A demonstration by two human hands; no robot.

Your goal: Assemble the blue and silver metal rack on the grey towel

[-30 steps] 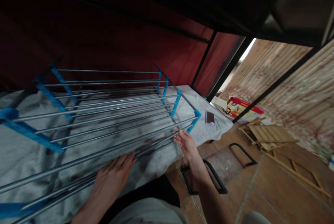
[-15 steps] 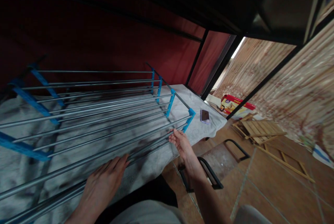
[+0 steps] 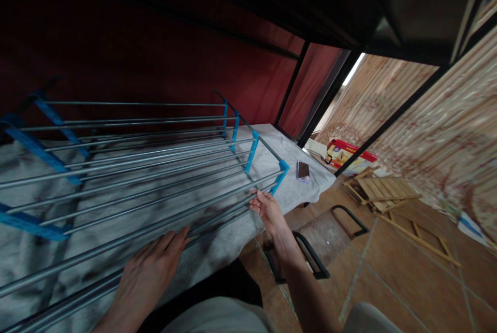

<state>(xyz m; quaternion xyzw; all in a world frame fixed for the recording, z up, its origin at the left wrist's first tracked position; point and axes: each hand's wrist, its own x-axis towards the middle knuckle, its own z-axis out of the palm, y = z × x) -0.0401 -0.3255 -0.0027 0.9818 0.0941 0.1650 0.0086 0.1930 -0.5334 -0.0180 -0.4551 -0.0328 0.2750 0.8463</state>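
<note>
A rack of long grey metal rods (image 3: 155, 167) held in bright blue plastic brackets (image 3: 280, 175) lies on a grey cloth (image 3: 272, 157) spread over a low surface. My left hand (image 3: 149, 271) rests flat against the nearest rods, fingers stretched out. My right hand (image 3: 267, 210) is at the rods' right end beside the nearest blue bracket, fingers curled on the rod ends.
A phone (image 3: 303, 171) lies on the cloth's right corner. Black metal frame pieces (image 3: 310, 258) sit on the tiled floor below. A red and yellow box (image 3: 347, 156) and wooden slats (image 3: 382, 190) lie further right. Dark red fabric walls stand behind.
The view has shifted slightly, so the rack sits further left in frame. Both hands stay on the near rods in much the same positions.
</note>
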